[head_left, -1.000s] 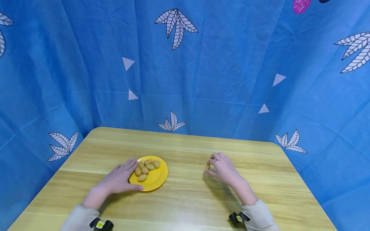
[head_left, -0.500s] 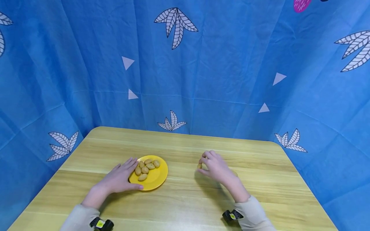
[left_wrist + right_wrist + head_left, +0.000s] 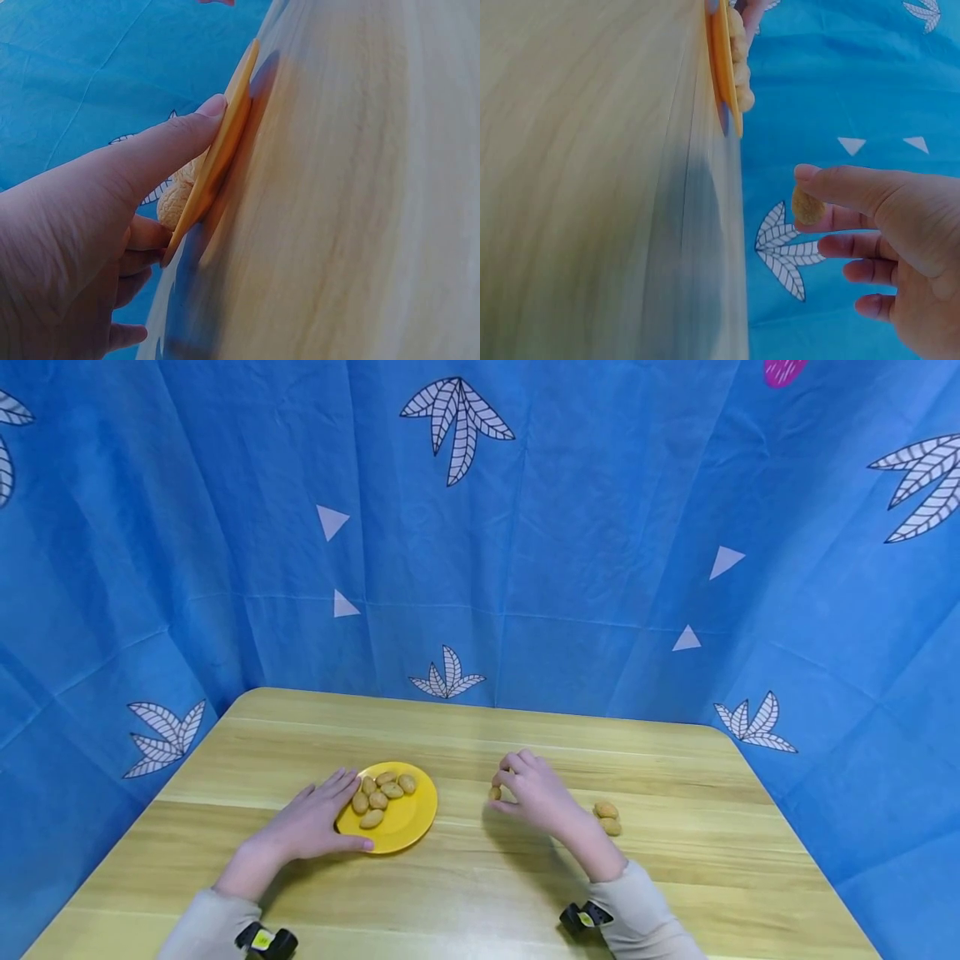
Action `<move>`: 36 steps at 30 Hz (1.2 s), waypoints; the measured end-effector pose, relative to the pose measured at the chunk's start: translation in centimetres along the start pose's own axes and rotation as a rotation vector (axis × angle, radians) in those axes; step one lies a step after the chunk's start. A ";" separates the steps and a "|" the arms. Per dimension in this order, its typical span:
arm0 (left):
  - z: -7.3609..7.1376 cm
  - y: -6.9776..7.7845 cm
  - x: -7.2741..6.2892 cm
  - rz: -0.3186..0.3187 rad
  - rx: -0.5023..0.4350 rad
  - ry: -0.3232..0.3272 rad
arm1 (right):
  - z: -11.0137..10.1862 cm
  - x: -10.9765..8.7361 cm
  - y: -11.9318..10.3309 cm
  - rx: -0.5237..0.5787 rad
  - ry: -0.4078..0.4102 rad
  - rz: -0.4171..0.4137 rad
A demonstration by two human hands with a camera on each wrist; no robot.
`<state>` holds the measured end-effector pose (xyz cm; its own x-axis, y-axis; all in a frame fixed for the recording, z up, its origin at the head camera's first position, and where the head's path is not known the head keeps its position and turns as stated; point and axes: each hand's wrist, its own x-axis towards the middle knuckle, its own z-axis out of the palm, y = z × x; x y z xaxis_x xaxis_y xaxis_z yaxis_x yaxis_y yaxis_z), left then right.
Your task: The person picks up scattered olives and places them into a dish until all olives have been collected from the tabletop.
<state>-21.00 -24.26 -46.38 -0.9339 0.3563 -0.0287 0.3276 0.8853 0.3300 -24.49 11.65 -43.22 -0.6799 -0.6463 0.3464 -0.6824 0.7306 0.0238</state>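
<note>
My left hand (image 3: 318,820) rests at the left rim of a yellow plate (image 3: 412,822), its thumb lying on the near edge and its straight fingers touching the far-left edge. Several tan, oval walnuts (image 3: 378,800) lie on the plate; wrinkled shells show in the left wrist view. To the right of the plate, my right hand (image 3: 534,793) pinches one walnut (image 3: 807,206) between thumb and index finger, above the table. In the right wrist view, the other fingers are spread apart from the nut.
Two more walnuts (image 3: 607,818) lie on the wooden table (image 3: 465,893), right of my right forearm. A blue curtain (image 3: 570,527) with printed leaves hangs behind the table. Each sleeve carries a black wrist device (image 3: 266,941).
My right hand has moved left toward the plate with the walnut, uncovering the two walnuts on the table behind it. My left hand and the plate have stayed in place.
</note>
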 end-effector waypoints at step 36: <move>0.2 -0.1 0.0 0.003 0.005 -0.001 | 1.0 4.8 -6.7 -0.024 -0.185 -0.096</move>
<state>-20.99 -24.33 -46.58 -0.9327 0.3594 -0.0290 0.3311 0.8857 0.3255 -23.47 3.42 -42.61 -0.6512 -0.7410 0.1638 -0.7414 0.6673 0.0712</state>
